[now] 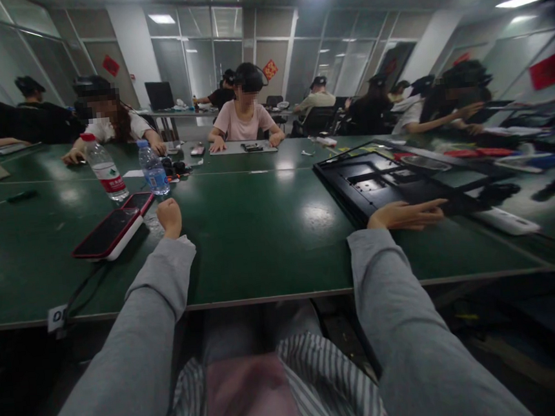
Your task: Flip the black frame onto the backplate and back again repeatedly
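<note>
My left hand (169, 218) is curled into a fist and rests on the green table (260, 235), with nothing visible in it. Just to its left lie a red-edged phone (107, 233) on a white block and a second red-edged object (139, 202). Behind that hand stands a clear water bottle with a blue cap (154, 170). My right hand (407, 215) is open, its fingers stretched to the right, beside the near edge of a large black flat panel (367, 177) with a frame and cut-outs. Whether it touches the panel I cannot tell.
A red-capped bottle (106, 171) stands at left, near a screwdriver-like tool (21, 197). A white power strip (506, 220) and dark, blurred items lie at right. Across the table a person in pink (245, 117) sits by a grey board (226, 149); other people sit on both sides.
</note>
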`<state>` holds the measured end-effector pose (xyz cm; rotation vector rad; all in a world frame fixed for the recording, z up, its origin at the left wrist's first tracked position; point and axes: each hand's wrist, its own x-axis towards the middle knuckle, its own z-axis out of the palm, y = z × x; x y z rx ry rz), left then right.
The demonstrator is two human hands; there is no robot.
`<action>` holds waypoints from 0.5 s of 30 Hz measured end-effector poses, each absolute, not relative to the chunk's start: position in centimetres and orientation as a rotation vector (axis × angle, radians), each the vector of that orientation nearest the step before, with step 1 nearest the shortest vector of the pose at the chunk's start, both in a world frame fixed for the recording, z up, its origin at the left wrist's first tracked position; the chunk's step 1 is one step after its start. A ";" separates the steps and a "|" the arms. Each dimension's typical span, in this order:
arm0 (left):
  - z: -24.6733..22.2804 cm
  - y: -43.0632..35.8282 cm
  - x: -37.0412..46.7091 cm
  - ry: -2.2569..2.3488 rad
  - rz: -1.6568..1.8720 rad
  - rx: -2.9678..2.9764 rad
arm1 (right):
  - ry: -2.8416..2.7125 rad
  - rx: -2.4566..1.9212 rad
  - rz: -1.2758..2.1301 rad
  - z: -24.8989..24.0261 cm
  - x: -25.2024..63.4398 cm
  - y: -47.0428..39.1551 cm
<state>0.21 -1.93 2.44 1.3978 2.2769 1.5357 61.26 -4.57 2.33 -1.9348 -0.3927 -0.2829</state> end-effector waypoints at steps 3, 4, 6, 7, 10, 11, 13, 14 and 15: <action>2.5 -2.1 0.4 2.288 1.504 1.395 | -0.372 -1.877 -0.348 3.6 59.8 -3.5; 2.6 -2.2 0.4 2.294 1.495 1.394 | -0.492 -1.832 -0.386 3.8 59.2 -3.5; 2.6 -2.2 0.6 2.305 1.479 1.398 | -0.736 -1.734 -0.470 4.0 58.2 -3.7; 2.6 -2.2 0.6 2.304 1.467 1.404 | -0.847 -1.695 -0.503 4.0 57.7 -3.8; 2.5 -2.2 0.5 2.281 1.436 1.422 | -1.085 -1.638 -0.534 4.5 56.0 -4.3; 2.4 -2.1 0.5 2.270 1.437 1.423 | -1.129 -1.630 -0.529 4.7 55.5 -4.3; 2.2 -2.0 0.3 2.250 1.466 1.416 | -1.167 -1.613 -0.511 5.2 54.6 -4.2; 2.0 -1.9 0.3 2.233 1.491 1.416 | -1.176 -1.601 -0.503 5.3 54.2 -4.1; 1.9 -1.8 0.3 2.206 1.520 1.423 | -1.183 -1.587 -0.492 5.4 54.0 -4.0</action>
